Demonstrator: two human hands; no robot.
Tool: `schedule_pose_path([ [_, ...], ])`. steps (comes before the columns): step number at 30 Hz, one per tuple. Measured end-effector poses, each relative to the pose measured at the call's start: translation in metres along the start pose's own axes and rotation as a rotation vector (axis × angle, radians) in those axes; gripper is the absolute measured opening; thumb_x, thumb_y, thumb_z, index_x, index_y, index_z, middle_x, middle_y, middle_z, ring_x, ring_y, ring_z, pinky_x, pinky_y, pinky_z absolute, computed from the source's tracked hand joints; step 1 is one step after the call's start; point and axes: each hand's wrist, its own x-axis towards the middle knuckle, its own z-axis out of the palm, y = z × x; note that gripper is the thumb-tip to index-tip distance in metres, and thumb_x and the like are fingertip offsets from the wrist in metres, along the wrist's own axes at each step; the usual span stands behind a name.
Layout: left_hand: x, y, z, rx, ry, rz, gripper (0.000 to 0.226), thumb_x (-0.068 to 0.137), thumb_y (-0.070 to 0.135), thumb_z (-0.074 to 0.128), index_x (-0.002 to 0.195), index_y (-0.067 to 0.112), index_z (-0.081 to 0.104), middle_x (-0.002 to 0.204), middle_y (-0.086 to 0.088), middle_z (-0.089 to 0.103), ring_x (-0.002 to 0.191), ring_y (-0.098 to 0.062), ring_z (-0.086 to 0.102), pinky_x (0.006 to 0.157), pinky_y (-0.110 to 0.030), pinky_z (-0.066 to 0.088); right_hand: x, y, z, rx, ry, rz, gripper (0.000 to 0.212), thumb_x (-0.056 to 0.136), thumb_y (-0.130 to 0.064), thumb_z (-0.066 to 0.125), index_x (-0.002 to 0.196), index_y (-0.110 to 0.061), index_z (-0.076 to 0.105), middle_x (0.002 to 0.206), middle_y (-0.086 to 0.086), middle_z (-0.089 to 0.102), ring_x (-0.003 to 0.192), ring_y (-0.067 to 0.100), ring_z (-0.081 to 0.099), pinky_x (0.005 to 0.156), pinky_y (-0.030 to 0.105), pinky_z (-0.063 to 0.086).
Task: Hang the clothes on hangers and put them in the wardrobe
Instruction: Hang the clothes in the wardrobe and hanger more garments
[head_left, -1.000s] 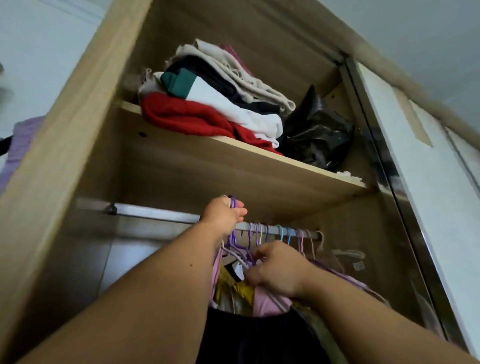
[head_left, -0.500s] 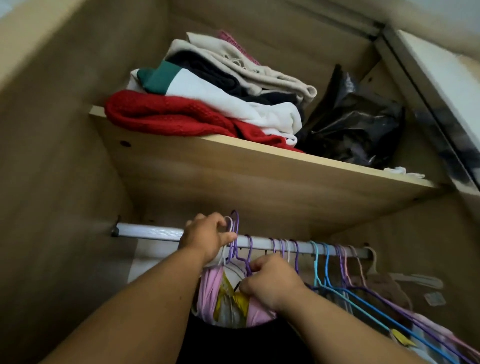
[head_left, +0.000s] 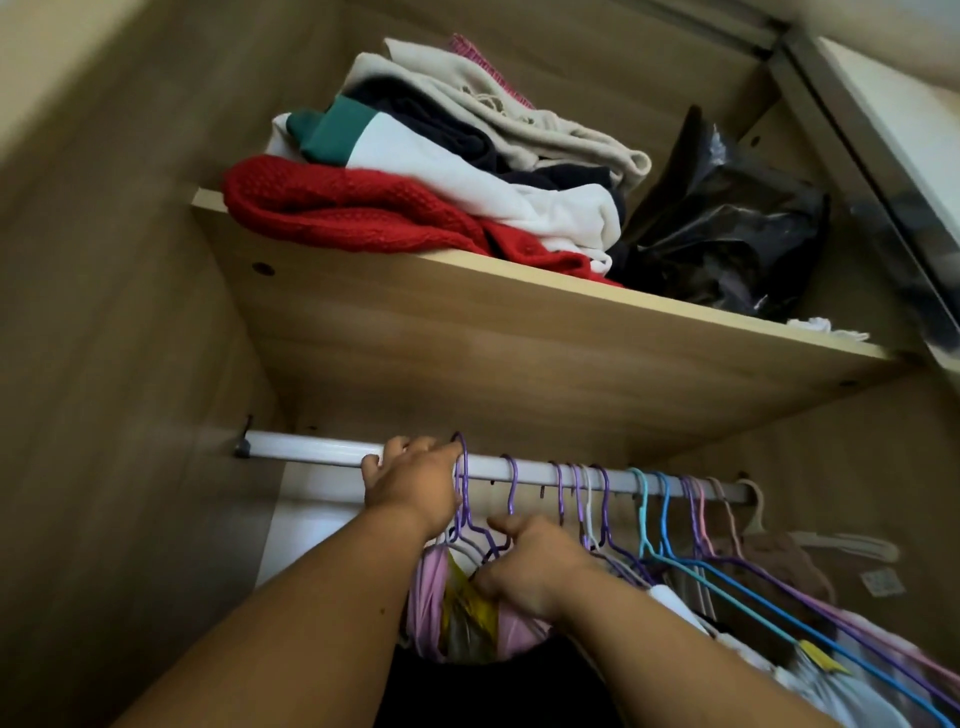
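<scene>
The hanging step is close to done: a purple hanger (head_left: 462, 470) carrying a pink garment (head_left: 430, 597) is being hooked over the rail (head_left: 311, 450) inside the wardrobe, under the shelf (head_left: 519, 343). The left hand (head_left: 413, 486) is curled at the rail, with fingers laid over it and the hook held against its right edge. The right hand (head_left: 535, 564) is closed lower down, where the hanger's wire shoulders are pinched just above the garment. The hook appears to be seated on the rail already, though the contact behind the left hand is hidden. The garment hangs bunched at the near left, apart from the other hangers (head_left: 649, 501) crowded to the right. What seems called for next is that both grips be released, the hanger be slid right if needed, and the garment be checked so that it hangs straight. Folded clothes (head_left: 415, 208) are stacked on the shelf.
</scene>
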Motion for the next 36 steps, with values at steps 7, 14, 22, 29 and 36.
schedule_pose_path([
  [7,-0.019,0.008,-0.012,0.007,-0.140,-0.073,0.070,0.085,0.028,0.057,0.145,0.040,0.022,0.158,0.005,0.011,0.143,-0.027,0.005,0.109,-0.053,0.017,-0.013,-0.006,-0.005,-0.330,-0.130,0.074,0.056,0.090,-0.053,0.047,0.131,-0.015,0.054,0.136,0.009,0.052,0.122,0.027,0.050,0.098,0.030,0.040],
  [14,-0.047,0.033,-0.029,-0.077,-0.280,-0.060,0.067,0.086,0.022,0.048,0.146,0.037,0.022,0.158,0.003,0.003,0.140,-0.028,0.009,0.106,-0.054,0.020,-0.045,-0.004,-0.008,-0.314,0.116,0.060,0.072,0.083,-0.063,0.051,0.139,-0.018,0.042,0.136,0.011,0.053,0.125,0.028,0.049,0.099,0.032,0.041],
  [22,-0.099,0.109,-0.023,-0.524,-0.216,0.209,0.053,0.086,0.021,0.047,0.138,0.030,0.042,0.151,-0.001,0.031,0.139,-0.025,0.025,0.113,-0.043,0.024,-0.155,0.024,-0.049,-0.536,0.358,0.054,0.067,0.080,-0.046,0.060,0.141,-0.035,0.034,0.133,0.006,0.047,0.120,0.026,0.050,0.098,0.036,0.044],
  [29,-0.218,0.157,-0.040,-0.678,-0.247,0.471,0.052,0.082,0.028,0.055,0.132,0.040,0.046,0.148,0.007,0.035,0.135,-0.021,0.027,0.111,-0.042,0.027,-0.291,0.046,-0.067,-0.744,0.331,0.293,0.069,0.079,-0.046,0.059,0.141,-0.042,0.028,0.136,-0.001,0.042,0.121,0.022,0.049,0.095,0.033,0.046],
  [36,-0.398,0.189,-0.090,-0.865,-0.428,0.769,0.060,0.084,0.037,0.056,0.139,0.038,0.034,0.151,0.010,0.028,0.138,-0.015,0.022,0.108,-0.038,0.023,-0.468,0.049,-0.054,-0.833,0.290,0.600,0.074,0.082,-0.045,0.061,0.143,-0.041,0.020,0.150,0.000,0.026,0.132,0.024,0.039,0.102,0.035,0.041],
])
